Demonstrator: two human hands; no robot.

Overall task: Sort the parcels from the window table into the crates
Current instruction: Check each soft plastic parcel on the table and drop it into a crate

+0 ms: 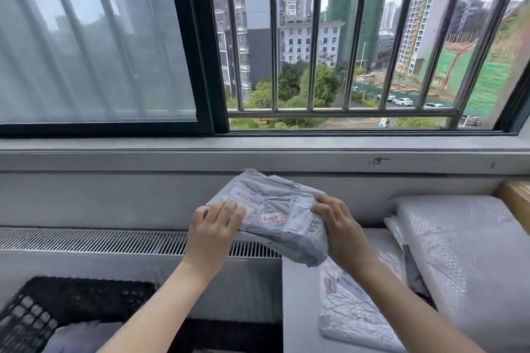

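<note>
Behind everything, a barred window (329,37) over a grey sill, with a slatted vent (114,241) along the wall below it. At the right, a white worktop (298,309), its left edge running down toward the viewer. Along its right edge, a big bubble-wrapped bundle (464,252); at the far right corner, part of a brown box (516,198). Near the left edge, lying flat, a crumpled white mailer bag (352,309) with a red-framed sticker. Off the worktop to the lower left, a black crate (43,312) with latticed walls, something grey already inside.

Raised clear of the worktop, just past its far left corner and above the vent: a grey parcel (275,218), tilted, label and red-framed sticker facing up. Held from both sides. Left hand (213,233) flat on the label side, fingers (229,213) straight and close together, pressing. Right hand (341,231) curled round the opposite edge, fingers (322,203) hooked over the top, thumb hidden beneath.

Step in hand, by the look of it: label check mid-carry, parcel already lifted but not yet assigned. Next: read the sticker, pick the matching crate, swing left and down, lower inside the walls. Only one crate in view; any others out of frame. Soft, crinkly wrap, so likely to sag if held by one side alone.
</note>
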